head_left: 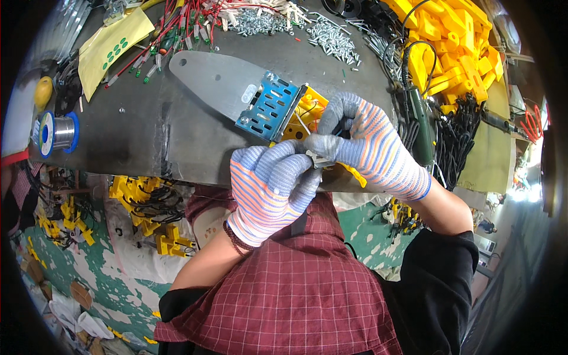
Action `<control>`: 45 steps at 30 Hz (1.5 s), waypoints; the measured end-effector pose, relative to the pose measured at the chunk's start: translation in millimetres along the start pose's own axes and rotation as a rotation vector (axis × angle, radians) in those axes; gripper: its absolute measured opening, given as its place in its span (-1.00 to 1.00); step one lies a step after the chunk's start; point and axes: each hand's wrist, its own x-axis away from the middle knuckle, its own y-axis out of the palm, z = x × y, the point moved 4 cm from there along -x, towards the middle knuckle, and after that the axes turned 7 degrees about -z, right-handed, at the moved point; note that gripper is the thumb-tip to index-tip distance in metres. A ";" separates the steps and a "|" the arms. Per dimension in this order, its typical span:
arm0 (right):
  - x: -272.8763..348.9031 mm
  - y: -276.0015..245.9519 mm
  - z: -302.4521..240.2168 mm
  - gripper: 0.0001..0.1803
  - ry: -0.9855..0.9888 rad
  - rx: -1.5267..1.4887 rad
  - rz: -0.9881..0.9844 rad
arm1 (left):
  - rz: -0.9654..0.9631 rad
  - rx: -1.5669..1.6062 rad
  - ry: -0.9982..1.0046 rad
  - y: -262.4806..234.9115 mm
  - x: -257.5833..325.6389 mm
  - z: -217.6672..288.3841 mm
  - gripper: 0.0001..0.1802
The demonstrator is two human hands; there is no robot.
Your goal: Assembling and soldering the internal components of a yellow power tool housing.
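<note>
Head view, looking down over your chest at a dark workbench point(177, 142). Both of your hands wear knitted gloves striped in grey, orange and blue. Your left hand point(273, 192) sits nearer to you, its fingers point(290, 168) curled closed and pointing up and to the right. Your right hand point(370, 145) comes in from the right, its fingers point(331, 145) also curled closed and pointing left. The two sets of fingertips meet over a small silvery metal piece point(319, 158), pinched between them; what kind of piece it is cannot be told.

That piece lies at the near right corner of a yellow plastic housing point(305, 115), touching or just over its edge. The housing lies directly beyond your fingertips, away from your body, with thin wires showing inside it. Fixed to its far left side is a blue slotted metal bracket point(269, 106), and from there a long grey tapered metal blade point(216, 80) runs out. The long axis of the whole assembly runs from your fingers up and to the left, the blade tip farthest from you. Your right hand partly covers the housing and is the nearer one to it.

Farther out, a heap of silver screws point(331, 35) lies at the top, red and white wires point(195, 21) beside it, a pile of yellow plastic parts point(455, 41) at upper right, and a spool of solder wire point(56, 133) at far left.
</note>
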 end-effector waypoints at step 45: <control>52.7 1.3 11.8 -0.39 -0.622 1.286 0.375 | -0.825 -0.450 0.334 -60.0 -123.0 -31.2 -0.08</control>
